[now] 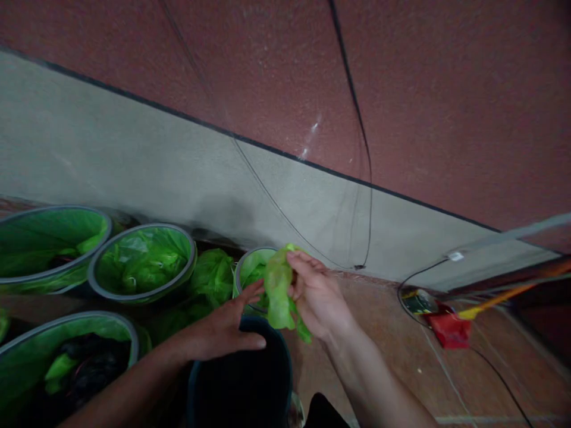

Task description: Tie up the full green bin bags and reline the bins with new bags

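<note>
A crumpled green plastic bag (279, 291) hangs from my right hand (319, 291), whose fingers are pinched on its upper edge. My left hand (227, 333) is beside the bag, fingers and thumb apart, with nothing in it. Below both hands stands a dark blue bin (285, 356) with no liner visible; its inside is too dark to make out. Just behind the bag, partly covered by it, is a small bin (238, 267) lined in green.
Several grey-rimmed bins with green liners stand at left, among them a middle one (191, 261) and a near one holding dark rubbish (93, 356). Loose green bags (214, 273) lie between bins. A red dustpan (450, 330) and black cable (504, 374) lie at right.
</note>
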`<state>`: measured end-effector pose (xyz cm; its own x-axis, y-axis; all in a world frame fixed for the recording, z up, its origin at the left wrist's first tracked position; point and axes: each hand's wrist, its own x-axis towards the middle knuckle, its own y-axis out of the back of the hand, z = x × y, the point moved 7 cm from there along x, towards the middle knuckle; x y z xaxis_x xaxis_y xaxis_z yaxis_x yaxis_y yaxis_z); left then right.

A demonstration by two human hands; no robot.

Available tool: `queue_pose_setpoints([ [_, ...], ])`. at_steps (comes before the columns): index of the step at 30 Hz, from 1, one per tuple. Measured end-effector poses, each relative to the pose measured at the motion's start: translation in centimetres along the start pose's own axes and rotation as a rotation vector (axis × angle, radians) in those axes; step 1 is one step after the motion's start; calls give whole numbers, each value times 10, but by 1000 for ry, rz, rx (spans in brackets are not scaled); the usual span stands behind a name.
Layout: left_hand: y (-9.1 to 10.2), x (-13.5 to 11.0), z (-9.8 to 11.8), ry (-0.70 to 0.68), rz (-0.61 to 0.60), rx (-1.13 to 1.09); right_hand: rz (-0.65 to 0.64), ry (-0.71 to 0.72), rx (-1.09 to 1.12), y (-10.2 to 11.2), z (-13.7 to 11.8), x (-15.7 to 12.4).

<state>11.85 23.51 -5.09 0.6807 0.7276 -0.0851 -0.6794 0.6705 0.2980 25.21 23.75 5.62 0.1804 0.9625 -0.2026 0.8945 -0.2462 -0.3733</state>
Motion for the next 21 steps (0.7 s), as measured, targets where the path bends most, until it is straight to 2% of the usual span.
queue_pose_setpoints([
  [1, -12, -4, 32, -85, -60, -69, -25, -17, 9, -9, 3, -5],
  [2, -18, -7, 55, -109, -35, -135, -49, -26, 17, -16, 4, -10],
  [3, -18, -10, 68, -90, 86, -210, -83, -39, 16, -22, 4, -15],
  [5, -13, -23, 77, -3, 390, -328, -159, -47, -8, -29, -2, -28],
  [7, -11, -43, 70, 97, 600, -466, -196, 8, -87, -23, -14, -46],
  [9, -15, -66, 59, 176, 667, -639, -175, 126, -236, -5, -26, -70],
  [11, -22, -90, 50, 241, 700, -798, -163, 226, -435, 14, -26, -100],
  [13, -29, -114, 43, 302, 750, -901, -217, 251, -624, 29, -9, -131],
  [17, -47, -153, 35, 419, 834, -1006, -318, 288, -891, 51, 44, -183],
  [19, -54, -165, 33, 450, 833, -1032, -282, 307, -941, 61, 63, -197],
  [21, -57, -176, 27, 475, 837, -991, -166, 304, -916, 75, 69, -203],
])
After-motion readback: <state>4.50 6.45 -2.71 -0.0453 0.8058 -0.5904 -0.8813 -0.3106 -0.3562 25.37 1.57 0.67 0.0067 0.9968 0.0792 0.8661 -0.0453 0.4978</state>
